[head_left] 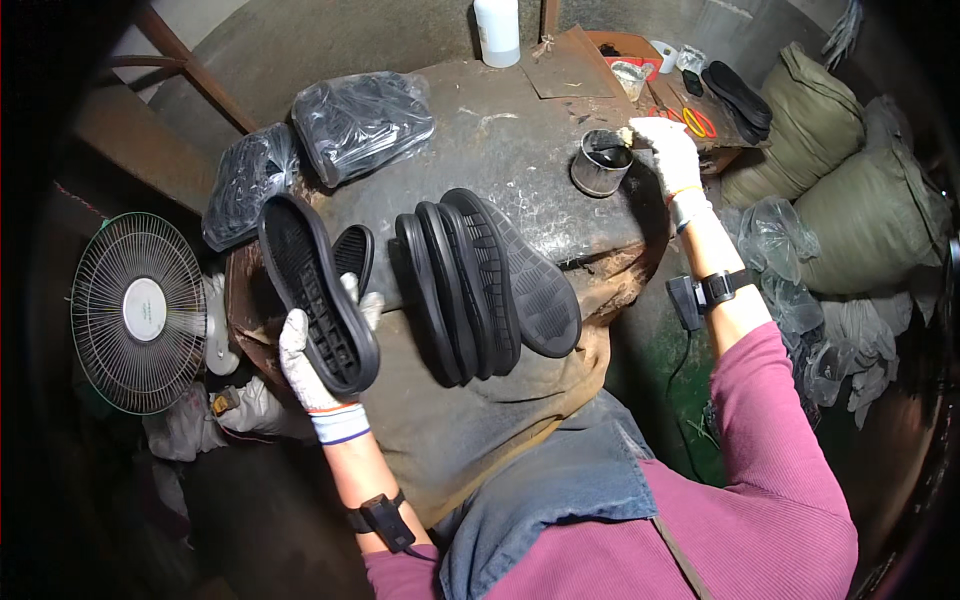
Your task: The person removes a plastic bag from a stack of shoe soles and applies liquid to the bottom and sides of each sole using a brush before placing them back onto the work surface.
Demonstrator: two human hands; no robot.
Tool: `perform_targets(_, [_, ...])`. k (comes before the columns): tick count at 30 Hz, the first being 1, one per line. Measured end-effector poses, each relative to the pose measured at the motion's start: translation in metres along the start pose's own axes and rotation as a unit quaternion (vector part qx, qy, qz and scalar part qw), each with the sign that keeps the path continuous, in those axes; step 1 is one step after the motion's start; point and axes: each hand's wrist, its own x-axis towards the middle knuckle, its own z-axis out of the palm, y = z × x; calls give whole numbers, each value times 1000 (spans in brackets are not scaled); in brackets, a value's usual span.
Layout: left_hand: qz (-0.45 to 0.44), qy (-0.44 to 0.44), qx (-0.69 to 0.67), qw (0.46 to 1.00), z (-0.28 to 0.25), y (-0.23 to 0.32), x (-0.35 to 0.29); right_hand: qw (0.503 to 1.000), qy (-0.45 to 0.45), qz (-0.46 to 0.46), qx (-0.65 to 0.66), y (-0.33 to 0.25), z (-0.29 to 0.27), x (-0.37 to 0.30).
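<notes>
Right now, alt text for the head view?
Gloved left hand holds a black shoe sole; the gloved right hand is beside a metal cup on a table. More soles sit between the hands, plastic-wrapped bundles behind.

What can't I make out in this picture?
All in the head view:
Left hand: palm hidden behind the front sole.
Rear sole: lower part behind the front sole.
White bottle: top cut off by upper edge.
Metal cup: bottom hidden by its wall.
Green sacks: contents hidden by cloth.

Downward fisheye view, head-worn
</notes>
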Motion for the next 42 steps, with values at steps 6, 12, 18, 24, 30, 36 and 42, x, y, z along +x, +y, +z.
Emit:
perform_targets(6, [-13,-221,-138,965,75,-43,12,904,36,287,316,0,-1,-16])
perform_targets(12, [-159,-258,-228,925,121,-88,29,791,49,225,567,54,-33,-30])
perform_targets(18, [-235,-72,-118,962,84,-115,10,962,32,54,266,-144,-6,-23])
perform_targets(24, [-327,-76,-114,935,82,-131,-8,982,32,-58,177,-136,30,-16])
perform_targets(30, [-308,-44,-3,950,47,-115,-14,969,-13,-241,42,-196,12,-31])
perform_targets(36, [-318,-113,-178,924,58,-126,-7,866,-152,76,470,-247,-24,-70])
perform_targets(42, [-227,-241,-175,927,42,-131,25,848,-244,3,470,-264,-50,-101])
